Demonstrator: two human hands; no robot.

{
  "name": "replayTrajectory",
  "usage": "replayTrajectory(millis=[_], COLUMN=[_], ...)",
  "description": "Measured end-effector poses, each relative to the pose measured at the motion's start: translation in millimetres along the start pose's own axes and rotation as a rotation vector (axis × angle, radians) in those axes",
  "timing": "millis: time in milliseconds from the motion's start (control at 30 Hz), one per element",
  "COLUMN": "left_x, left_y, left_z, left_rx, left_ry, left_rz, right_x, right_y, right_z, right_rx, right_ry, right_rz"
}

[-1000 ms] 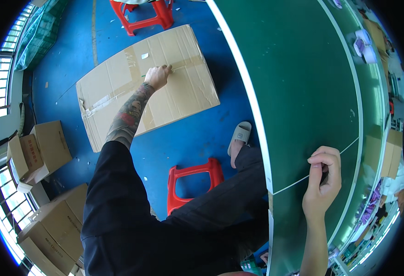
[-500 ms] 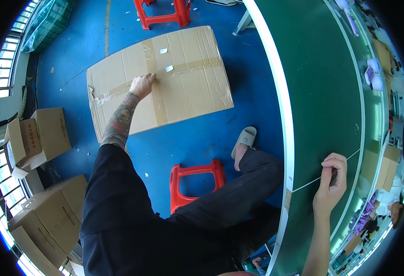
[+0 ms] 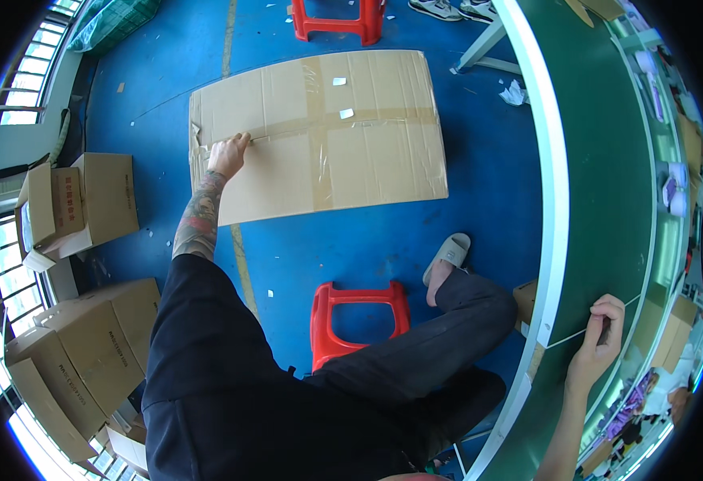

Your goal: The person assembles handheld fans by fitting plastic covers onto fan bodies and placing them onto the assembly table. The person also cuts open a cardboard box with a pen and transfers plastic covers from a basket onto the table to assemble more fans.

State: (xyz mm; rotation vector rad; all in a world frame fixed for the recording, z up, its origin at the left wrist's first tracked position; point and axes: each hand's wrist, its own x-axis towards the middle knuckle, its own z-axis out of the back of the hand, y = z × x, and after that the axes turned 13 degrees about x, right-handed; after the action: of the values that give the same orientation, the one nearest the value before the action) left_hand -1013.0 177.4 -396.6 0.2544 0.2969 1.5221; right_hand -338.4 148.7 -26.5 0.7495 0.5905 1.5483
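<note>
A large closed cardboard carton (image 3: pixel 383 160) lies on the floor in front of me, with clear-brown tape crossing on its top. My left hand (image 3: pixel 229 156) is closed on the carton's top near its left end, at the middle seam; whatever the fingers hold is hidden. Two small white scraps (image 3: pixel 343 113) lie on the carton, right of the tape crossing. My right hand (image 3: pixel 600 345) hangs above or rests at the green worktable (image 3: pixel 600 216), fingers curled in toward the thumb, and nothing shows in it.
A red plastic stool (image 3: pixel 361 321) stands near my legs, another red stool (image 3: pixel 339 28) beyond the carton. Brown boxes (image 3: pixel 87 353) are stacked at left, some with flaps raised. The worktable's white edge (image 3: pixel 555 184) runs along my right. Shoes (image 3: pixel 439 8) show at the top.
My left hand has moved left along the carton's seam toward its left end. The whole view has shifted, so the carton appears farther right. My right hand keeps its curled shape.
</note>
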Motion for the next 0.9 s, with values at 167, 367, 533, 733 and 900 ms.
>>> replayTrajectory(millis=[167, 367, 533, 733, 900], left_x=[-25.3, -42.1, -83.1, -262.0, -219.7], left_y=[57.7, 97.2, 149.7, 206.4, 32.7], left_z=[-16.7, -22.0, -34.3, -14.8, 6.0], left_rx=[0.125, 0.361, 0.438, 0.333, -0.421], left_ry=[0.015, 0.119, 0.173, 0.864, 0.379], left_rz=[0.004, 0.012, -0.003, 0.643, 0.743], right_x=[-0.6, 0.9, -3.9, -6.5, 0.3], right_y=[1.1, -5.2, -5.6, -0.8, 11.3], right_z=[6.9, 5.4, 3.5, 3.9, -8.4], right_rx=[-0.047, -0.109, -0.100, -0.082, -0.056], right_ry=[-0.011, -0.009, -0.010, 0.002, -0.031], right_rz=[0.034, 0.042, 0.023, 0.012, 0.087])
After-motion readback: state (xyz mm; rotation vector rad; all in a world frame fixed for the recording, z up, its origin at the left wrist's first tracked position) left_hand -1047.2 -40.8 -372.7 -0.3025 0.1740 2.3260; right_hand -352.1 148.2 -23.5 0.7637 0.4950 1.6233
